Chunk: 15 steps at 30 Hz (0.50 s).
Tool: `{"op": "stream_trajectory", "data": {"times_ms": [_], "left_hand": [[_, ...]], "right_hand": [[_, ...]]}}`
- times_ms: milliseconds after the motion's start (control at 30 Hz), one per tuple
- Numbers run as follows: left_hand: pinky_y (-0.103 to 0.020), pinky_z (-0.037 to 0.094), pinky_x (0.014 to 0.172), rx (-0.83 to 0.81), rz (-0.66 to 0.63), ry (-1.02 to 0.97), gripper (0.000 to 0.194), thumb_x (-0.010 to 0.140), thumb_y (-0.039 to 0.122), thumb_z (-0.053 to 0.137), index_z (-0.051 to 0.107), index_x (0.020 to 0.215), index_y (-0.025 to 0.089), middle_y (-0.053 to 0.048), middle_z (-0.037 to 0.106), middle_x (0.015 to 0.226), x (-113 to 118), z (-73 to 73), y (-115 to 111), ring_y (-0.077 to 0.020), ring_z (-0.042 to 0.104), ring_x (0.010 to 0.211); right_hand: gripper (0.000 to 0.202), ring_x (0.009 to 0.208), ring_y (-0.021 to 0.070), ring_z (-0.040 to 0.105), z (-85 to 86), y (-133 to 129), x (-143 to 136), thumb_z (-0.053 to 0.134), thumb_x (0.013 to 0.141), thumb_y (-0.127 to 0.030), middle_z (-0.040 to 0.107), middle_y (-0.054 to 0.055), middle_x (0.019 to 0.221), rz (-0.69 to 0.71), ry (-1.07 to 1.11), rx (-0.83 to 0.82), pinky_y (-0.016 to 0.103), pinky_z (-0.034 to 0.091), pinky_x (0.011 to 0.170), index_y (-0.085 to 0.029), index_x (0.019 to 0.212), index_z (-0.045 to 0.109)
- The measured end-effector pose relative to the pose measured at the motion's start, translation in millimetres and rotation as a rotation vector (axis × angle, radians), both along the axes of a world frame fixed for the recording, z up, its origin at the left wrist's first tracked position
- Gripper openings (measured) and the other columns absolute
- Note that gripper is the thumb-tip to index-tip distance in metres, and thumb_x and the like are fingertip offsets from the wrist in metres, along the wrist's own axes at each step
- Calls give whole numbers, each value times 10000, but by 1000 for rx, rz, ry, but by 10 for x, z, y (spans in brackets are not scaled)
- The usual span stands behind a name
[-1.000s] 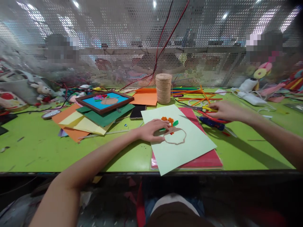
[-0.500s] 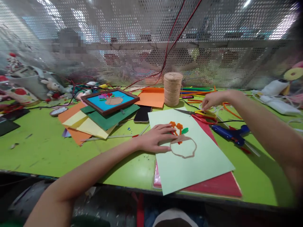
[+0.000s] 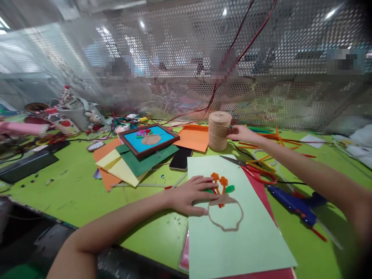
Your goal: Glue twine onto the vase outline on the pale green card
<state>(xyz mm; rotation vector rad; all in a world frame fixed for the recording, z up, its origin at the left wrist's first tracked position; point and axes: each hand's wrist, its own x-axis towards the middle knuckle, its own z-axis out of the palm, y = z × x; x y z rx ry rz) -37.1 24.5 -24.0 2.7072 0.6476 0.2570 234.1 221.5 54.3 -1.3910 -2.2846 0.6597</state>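
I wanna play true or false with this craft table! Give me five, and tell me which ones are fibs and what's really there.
1. The left hand rests partly on the pale green sheet. True.
2. The right hand holds the scissors. False: it is at the side of the twine spool; neither hand holds the scissors.
3. The glue gun is yellow. False: it is blue.
4. The framed picture lies on top of the green paper. True.
5. The flowers on the sheet are orange. True.
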Motion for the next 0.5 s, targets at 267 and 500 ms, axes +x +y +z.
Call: {"op": "stream_trajectory", "data": {"times_ms": [267,500], "left_hand": [[-472,186,1232,-2,-8,-30,632,914,608,467,480,1454,282,-55,368,1584,21,-11,-4,-307,276,1493],[-469,184,1226,19,-3,26,623,931,594,451,435,1479,298,-26,336,1602,43,19,1,-274,232,1510]], "right_hand": [[285,629,110,514,783,-150,-279,620,859,-436,651,30,738,117,140,121,261,414,619,-155,876,664],[526,1096,175,591,1299,426,-703,494,900,-387,675,248,1091,-425,-175,544,348,365,839,100,779,652]]}}
